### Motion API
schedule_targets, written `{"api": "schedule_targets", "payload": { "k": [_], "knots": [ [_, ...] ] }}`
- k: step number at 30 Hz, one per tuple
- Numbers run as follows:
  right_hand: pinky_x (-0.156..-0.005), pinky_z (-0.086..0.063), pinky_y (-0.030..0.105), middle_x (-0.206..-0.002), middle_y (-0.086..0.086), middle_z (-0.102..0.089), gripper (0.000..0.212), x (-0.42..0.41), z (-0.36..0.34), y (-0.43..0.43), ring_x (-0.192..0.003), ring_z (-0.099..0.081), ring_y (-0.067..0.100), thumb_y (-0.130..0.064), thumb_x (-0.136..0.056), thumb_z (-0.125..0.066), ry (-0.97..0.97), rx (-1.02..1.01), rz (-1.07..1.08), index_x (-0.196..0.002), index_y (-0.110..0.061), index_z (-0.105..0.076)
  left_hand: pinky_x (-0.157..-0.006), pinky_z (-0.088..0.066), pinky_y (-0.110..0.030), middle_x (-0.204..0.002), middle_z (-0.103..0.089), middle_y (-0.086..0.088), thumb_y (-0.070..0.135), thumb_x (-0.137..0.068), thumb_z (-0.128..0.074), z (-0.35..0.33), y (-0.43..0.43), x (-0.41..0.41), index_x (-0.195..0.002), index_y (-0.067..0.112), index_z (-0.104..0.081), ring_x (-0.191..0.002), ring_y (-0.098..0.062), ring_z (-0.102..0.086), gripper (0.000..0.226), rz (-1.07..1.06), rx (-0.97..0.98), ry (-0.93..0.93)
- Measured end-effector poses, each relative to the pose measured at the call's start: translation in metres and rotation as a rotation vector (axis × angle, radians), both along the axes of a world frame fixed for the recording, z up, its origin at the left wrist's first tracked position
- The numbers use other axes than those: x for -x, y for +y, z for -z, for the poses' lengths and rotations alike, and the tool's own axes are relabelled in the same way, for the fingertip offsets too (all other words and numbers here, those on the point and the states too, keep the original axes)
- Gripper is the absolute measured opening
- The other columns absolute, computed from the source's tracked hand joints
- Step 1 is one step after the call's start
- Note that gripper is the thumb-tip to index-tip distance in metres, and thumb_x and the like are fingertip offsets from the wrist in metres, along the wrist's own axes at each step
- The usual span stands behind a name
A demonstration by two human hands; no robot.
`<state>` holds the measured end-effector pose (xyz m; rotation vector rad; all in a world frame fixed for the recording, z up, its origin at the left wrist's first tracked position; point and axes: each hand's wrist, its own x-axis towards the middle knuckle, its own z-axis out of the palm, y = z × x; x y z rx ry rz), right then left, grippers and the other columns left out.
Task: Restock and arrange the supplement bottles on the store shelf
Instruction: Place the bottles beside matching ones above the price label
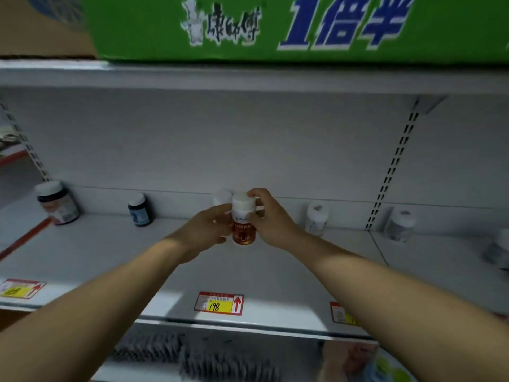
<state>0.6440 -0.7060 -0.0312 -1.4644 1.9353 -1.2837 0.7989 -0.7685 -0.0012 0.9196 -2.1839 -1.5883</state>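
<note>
Op: Forearms come in from both lower corners and meet mid-shelf. Right hand [271, 221] grips the amber bottle [243, 230] at its white cap, thumb and fingers wrapped round. Left hand [212, 230] is curled against the bottle's left side, so it's held from both sides.

Rev: Where's the bottle?

Op: Upright, centre of the shelf [275, 274], forward of the back row. Can't tell if the base touches the deck. Body is see-through orange-brown with a dark red label; contents not resolvable.

Rev: Anything behind it?

Op: Second white cap [221, 198] just behind and to the left. The left hand hides its body.

Rev: Rest of the row?

Op: All against the back panel and well apart. Far left is a dark jar [57, 204] with a white lid, tilted by the lens. Next comes a small dark blue bottle [139, 210], also white-capped. To the right stands a white bottle [316, 219], and another white bottle [399, 226] sits past the slotted upright [391, 172]. One blurred container [498, 249] is at the right edge. All lids on, contents unseen.

Rev: Surroundings?

Op: Grey metal shelving. Price tag [219, 303] reading 198 sits on the front lip below the hands. A left tag [20, 288] is further along, and a right tag [340, 312] is partly covered by the right forearm. Green carton [275, 28] with blue print sits on the shelf above, with a brown carton [41, 23] beside it. Tier below is blurred.
</note>
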Motion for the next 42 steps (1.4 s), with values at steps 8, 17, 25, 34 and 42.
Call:
{"api": "schedule_targets", "payload": {
  "k": [8, 17, 25, 34, 42],
  "knots": [
    [-0.089, -0.047, 0.033, -0.126, 0.006, -0.050, 0.037, 0.007, 0.050, -0.023, -0.107, -0.054, 0.021, -0.004, -0.092, -0.048, 0.007, -0.047, 0.077, -0.126, -0.018, -0.043, -0.090, -0.045, -0.029, -0.117, -0.058, 0.005, 0.001, -0.087, -0.051, 0.049, -0.025, 0.014, -0.119, 0.036, -0.051, -0.107, -0.012, -0.055, 0.047, 0.026, -0.103, -0.008],
    [-0.094, -0.048, 0.040, -0.127, 0.010, -0.049, 0.039, 0.015, 0.054, -0.054, -0.107, -0.054, 0.024, 0.000, -0.090, -0.047, -0.033, -0.048, 0.170, -0.125, -0.017, -0.042, -0.077, -0.037, -0.027, -0.083, -0.051, -0.001, -0.010, -0.086, -0.043, 0.054, -0.049, 0.033, -0.086, 0.024, -0.057, -0.083, -0.016, -0.045, 0.037, 0.023, -0.160, 0.012],
    [-0.101, -0.042, 0.040, -0.130, 0.013, -0.042, 0.043, 0.025, 0.057, -0.080, -0.114, -0.050, 0.027, 0.001, -0.087, -0.049, -0.003, -0.058, 0.194, -0.125, -0.015, -0.043, -0.072, -0.034, -0.031, -0.084, -0.051, -0.007, 0.007, -0.061, -0.048, 0.052, -0.063, 0.042, -0.099, 0.014, -0.062, -0.077, -0.016, -0.043, 0.040, 0.019, -0.149, -0.042],
    [-0.106, -0.038, 0.043, -0.135, 0.014, -0.039, 0.051, 0.029, 0.040, -0.075, -0.121, -0.046, 0.028, -0.007, -0.088, -0.052, 0.041, -0.142, 0.111, -0.134, -0.021, -0.036, -0.070, -0.037, -0.024, -0.098, -0.054, -0.004, -0.003, -0.085, -0.053, 0.040, -0.075, 0.028, -0.097, 0.018, -0.061, -0.087, -0.015, -0.049, 0.026, 0.021, -0.119, -0.122],
    [-0.091, -0.042, 0.030, -0.140, 0.013, -0.034, 0.060, 0.003, -0.019, -0.022, -0.121, -0.046, 0.028, -0.027, -0.088, -0.060, 0.207, -0.260, 0.138, -0.141, -0.024, -0.031, -0.092, -0.040, -0.020, -0.142, -0.038, -0.003, 0.012, -0.086, -0.062, -0.024, -0.077, -0.006, -0.143, 0.017, -0.031, -0.127, -0.020, -0.042, 0.065, 0.060, 0.286, -0.247]
  ]
}}
